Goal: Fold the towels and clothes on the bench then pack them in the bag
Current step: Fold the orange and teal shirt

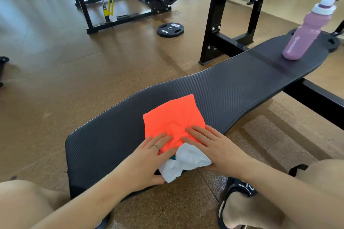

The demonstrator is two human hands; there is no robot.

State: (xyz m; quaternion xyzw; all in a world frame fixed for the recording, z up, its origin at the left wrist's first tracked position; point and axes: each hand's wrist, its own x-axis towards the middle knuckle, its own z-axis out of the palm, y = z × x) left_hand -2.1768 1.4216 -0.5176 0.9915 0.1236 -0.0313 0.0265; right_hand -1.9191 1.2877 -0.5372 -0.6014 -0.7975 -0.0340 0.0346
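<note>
orange cloth (173,117): folded square, soft | bench (232,83): ribbed black pad | hands: left hand (149,160), right hand (210,147) flat, pressing

Bench (232,87): near end hidden behind forearms, far end covered by bottle.
White cloth (186,161): partly tucked under orange cloth (173,117) and both hands.
Teal scrap: mostly hidden.
Sandal (240,189): cut off at bottom edge.
Far gym machines: blurred.

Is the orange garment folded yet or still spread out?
Folded: the orange garment lies as a compact square on the bench, both hands pressing its near edge.
</note>
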